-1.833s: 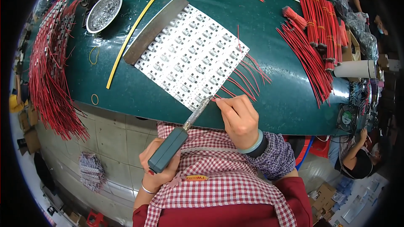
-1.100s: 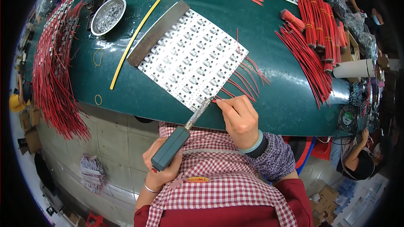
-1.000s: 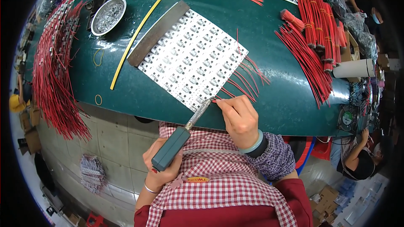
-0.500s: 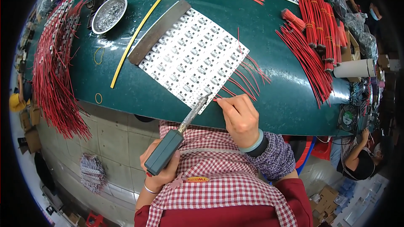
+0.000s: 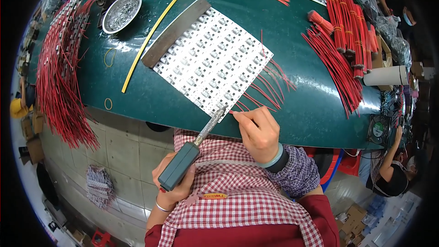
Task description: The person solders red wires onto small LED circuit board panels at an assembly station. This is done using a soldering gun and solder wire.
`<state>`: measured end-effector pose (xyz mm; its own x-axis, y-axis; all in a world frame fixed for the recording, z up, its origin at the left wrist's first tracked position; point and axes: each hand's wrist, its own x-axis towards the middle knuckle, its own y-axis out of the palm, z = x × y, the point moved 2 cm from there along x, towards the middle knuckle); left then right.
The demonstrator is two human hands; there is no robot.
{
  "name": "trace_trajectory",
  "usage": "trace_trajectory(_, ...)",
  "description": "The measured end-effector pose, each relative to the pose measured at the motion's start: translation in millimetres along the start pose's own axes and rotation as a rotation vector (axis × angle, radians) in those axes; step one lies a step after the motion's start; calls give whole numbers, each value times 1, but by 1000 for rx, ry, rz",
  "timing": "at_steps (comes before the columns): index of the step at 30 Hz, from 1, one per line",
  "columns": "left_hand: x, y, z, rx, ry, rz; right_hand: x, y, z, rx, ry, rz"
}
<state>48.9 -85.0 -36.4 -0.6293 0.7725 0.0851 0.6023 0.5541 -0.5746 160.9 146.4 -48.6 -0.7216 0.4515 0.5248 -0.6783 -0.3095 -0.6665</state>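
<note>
One soldering iron (image 5: 188,155) in your left hand (image 5: 184,185), tip (image 5: 225,107) over white board (image 5: 212,59) near 6 o'clock, right hand (image 5: 261,133) pinching red wire (image 5: 231,112)

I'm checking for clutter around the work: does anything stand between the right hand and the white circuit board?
Nothing visible does, except the red wire the right hand itself holds. The soldering iron in the left hand points in from the left, its tip over the near corner of the circuit board.

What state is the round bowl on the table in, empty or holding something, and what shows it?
Holding something: silvery bits cover the inside of the round bowl; what they are, I cannot tell.
</note>
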Motion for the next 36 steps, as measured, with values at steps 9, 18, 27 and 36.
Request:
trace_trajectory(9, 14, 1, -12, -31, 29, -33, 0, 1, 1, -30, 1, 1)
trace_trajectory(18, 8, 0, -9, -37, 31, -32, 0, 3, 1, -39, 2, -10)
trace_trajectory(27, -6, -2, 2, 131, 105, 11, -1, 4, 2, -34, -2, -47)
trace_trajectory(36, 5, -3, -11, -44, 27, -49, -5, 5, 6, -1, 21, -30)
